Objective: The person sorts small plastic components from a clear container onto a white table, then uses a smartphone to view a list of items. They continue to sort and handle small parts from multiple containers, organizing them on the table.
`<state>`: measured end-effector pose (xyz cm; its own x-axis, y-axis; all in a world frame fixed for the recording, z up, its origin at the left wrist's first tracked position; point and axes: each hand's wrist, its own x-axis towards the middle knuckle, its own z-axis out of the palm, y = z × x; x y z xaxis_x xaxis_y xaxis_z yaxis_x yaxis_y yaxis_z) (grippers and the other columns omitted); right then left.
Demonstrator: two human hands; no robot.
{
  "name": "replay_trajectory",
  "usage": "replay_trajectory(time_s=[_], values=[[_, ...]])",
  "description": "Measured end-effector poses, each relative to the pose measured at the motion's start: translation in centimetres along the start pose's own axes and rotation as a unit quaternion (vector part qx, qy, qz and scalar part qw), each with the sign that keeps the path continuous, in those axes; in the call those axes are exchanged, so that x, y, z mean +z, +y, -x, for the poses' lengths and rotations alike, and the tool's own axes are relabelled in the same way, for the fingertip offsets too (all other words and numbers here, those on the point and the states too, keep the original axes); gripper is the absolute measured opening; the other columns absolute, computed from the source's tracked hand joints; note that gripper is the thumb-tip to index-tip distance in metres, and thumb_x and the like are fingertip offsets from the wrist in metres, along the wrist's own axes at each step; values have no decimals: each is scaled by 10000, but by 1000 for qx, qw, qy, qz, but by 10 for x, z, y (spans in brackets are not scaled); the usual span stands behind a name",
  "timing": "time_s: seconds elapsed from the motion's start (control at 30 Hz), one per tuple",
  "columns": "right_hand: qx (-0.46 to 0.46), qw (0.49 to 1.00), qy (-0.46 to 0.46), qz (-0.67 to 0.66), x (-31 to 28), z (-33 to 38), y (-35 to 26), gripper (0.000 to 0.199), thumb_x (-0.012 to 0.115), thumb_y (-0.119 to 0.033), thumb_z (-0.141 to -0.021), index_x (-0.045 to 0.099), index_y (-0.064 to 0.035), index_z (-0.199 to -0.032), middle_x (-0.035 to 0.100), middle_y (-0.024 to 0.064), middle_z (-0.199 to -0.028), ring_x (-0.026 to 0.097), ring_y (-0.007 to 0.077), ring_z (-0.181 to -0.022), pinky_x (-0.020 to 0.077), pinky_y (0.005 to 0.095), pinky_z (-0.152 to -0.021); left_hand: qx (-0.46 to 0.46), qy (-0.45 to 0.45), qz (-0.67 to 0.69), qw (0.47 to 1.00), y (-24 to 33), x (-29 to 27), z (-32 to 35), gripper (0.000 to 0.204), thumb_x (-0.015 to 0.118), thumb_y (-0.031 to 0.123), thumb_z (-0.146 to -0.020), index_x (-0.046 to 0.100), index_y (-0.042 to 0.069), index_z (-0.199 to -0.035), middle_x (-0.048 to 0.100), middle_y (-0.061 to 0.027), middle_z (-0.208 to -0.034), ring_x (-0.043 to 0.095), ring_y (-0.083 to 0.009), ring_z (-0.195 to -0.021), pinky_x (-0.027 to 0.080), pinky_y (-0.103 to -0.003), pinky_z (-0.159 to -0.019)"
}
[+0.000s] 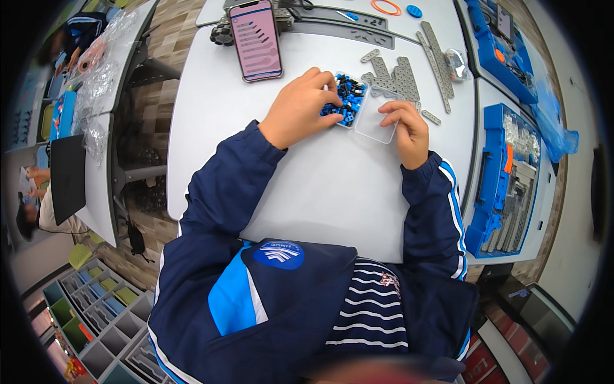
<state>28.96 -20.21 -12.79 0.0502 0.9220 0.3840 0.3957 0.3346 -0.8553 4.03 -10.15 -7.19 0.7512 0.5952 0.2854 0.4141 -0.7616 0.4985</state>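
A small clear plastic box (365, 105) full of blue and black connector pegs (350, 96) lies on the white table, its clear lid (374, 128) folded open to the right. My left hand (304, 105) reaches over the box's left side, thumb and fingers apart among the pegs. No peg shows between its fingertips. At the lid's right edge, my right hand (407, 131) has its fingers bent over the plastic and its thumb by the rim, closed on the lid.
A phone (257, 41) with a lit parts list leans against a wheeled device (222, 32) behind my left hand. Grey perforated beams and plates (403, 77) lie beyond the box. Blue parts cases (489, 185) stand to the right. People sit at tables on the left.
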Motion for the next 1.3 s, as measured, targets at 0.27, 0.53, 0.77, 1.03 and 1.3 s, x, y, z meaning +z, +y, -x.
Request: replay_trajectory(time_s=[0.27, 0.53, 0.77, 1.03, 1.3], values=[[21, 1000, -1, -15, 0, 1, -1, 317, 417, 161, -767, 678, -12, -819, 709, 115, -1076, 613, 253, -1024, 441, 343, -929, -22, 12, -66, 997, 8, 8, -6, 157, 839, 155, -755, 760, 47, -837, 614, -28, -975, 590, -214, -972, 529, -353, -789], [19, 1000, -5, -11, 0, 1, -2, 308, 420, 154, -766, 678, -6, -818, 711, 117, -1077, 618, 253, -1021, 433, 347, -948, -21, 38, -94, 995, 11, 10, -5, 108, 813, 125, -762, 737, 54, -789, 611, -30, -962, 593, -218, -955, 524, -351, -768], [8, 1000, -7, -1, -1, 1, 0, 310, 424, 155, -763, 680, -10, -822, 716, 112, -1088, 622, 245, -1021, 435, 348, -958, -39, 56, -94, 993, 13, 14, -6, 102, 799, 123, -777, 720, 59, -783, 617, -25, -962, 599, -220, -939, 529, -352, -752], [12, 1000, -8, -6, -1, 1, 1, 307, 432, 135, -756, 686, -19, -835, 720, 114, -1084, 623, 262, -1031, 417, 376, -999, -85, 82, 15, 993, -2, -7, -12, 115, 717, 143, -884, 742, 35, -915, 666, -28, -951, 623, -197, -826, 524, -299, -731], [-67, 981, 34, 176, -2, -6, -38, 156, 595, 3, -807, 713, -77, -870, 722, 62, -1042, 582, 236, -980, 389, 387, -951, -155, 130, 383, 901, -43, 26, -44, 240, 536, 249, -1072, 639, 34, -1041, 645, 17, -882, 580, -45, -763, 460, -210, -661]])
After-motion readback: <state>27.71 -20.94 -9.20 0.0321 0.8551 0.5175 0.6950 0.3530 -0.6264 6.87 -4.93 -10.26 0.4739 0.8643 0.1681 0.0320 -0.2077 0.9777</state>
